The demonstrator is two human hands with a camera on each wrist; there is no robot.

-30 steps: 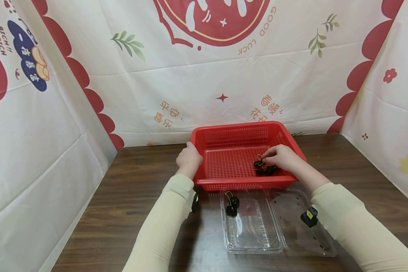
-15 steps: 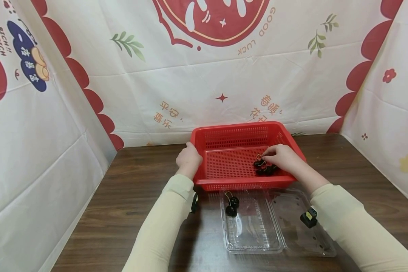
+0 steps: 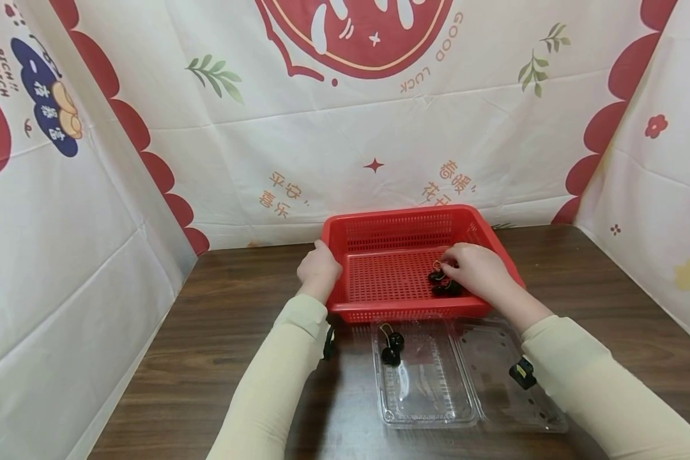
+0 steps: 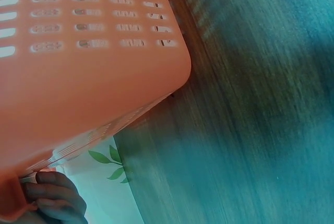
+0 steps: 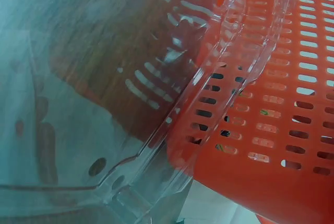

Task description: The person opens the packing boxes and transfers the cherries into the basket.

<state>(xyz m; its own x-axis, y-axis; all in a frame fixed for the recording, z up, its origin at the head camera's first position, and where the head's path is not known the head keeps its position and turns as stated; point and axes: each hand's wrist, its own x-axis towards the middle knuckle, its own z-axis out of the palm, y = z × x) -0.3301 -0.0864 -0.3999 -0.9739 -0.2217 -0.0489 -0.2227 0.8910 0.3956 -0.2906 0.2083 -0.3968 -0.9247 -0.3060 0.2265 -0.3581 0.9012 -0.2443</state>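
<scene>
My left hand [image 3: 319, 271] grips the left rim of a red perforated plastic basket [image 3: 411, 311]; in the left wrist view its fingers [image 4: 57, 195] curl around that rim. Inside the basket, toward its right front, lie several black cherries [image 3: 447, 289] with thin yellowish stems. My right hand [image 3: 480, 271] reaches over the right side and pinches at a stem, with the fingertips partly hidden. A joined pair of black cherries [image 3: 393, 349] lies in the upper left of a clear plastic clamshell box [image 3: 431, 399]. The right wrist view shows no fingers.
The clamshell's lid [image 3: 517, 396] lies folded out flat to the right, beneath my right forearm. Box and lid adjoin the basket's front. All of it stands on a dark wooden table [image 3: 224, 358]. A printed white cloth [image 3: 253, 147] hangs behind and at both sides.
My right hand has turned slightly and shifted a little, covering more of the cherries in the basket. My left hand and the clamshell box have stayed in place.
</scene>
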